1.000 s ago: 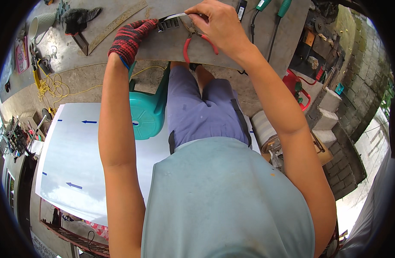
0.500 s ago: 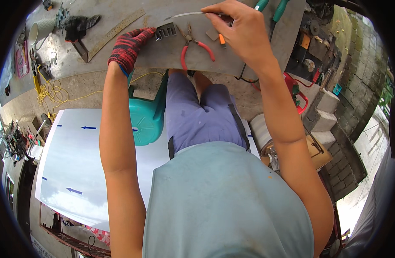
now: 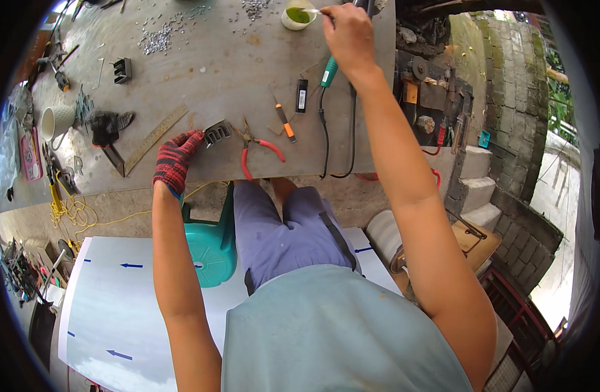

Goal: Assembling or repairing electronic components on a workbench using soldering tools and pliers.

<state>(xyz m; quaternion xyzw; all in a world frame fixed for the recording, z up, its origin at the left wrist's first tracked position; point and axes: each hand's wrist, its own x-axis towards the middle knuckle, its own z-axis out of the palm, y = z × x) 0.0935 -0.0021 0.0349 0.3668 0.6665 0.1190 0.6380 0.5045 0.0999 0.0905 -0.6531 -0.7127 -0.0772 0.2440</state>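
Observation:
My left hand (image 3: 174,160), in a red-and-black striped glove, pinches the end of a small dark metal piece with slots (image 3: 217,133) on the bench. Just right of that piece lie red-handled pliers (image 3: 248,141), jaws pointing away from me. My bare right hand (image 3: 351,38) is at the far side, closed round a thin, light-coloured stick-like tool (image 3: 312,11). The tool's end reaches over the rim of a small white tub (image 3: 296,23) with green contents. A green-handled corded tool (image 3: 329,73) lies below my right hand.
The metal bench (image 3: 208,81) also carries a metal ruler (image 3: 157,138), a second dark metal piece (image 3: 121,70), scattered small metal bits (image 3: 157,40), an orange-and-black tool (image 3: 285,123), a black box (image 3: 302,98) and a pale mug (image 3: 57,121). A teal stool (image 3: 212,255) stands before the bench.
My right hand has moved away from the metal piece to the white tub, carrying the thin tool. My left hand keeps its hold. The view has tilted, showing more of the far bench.

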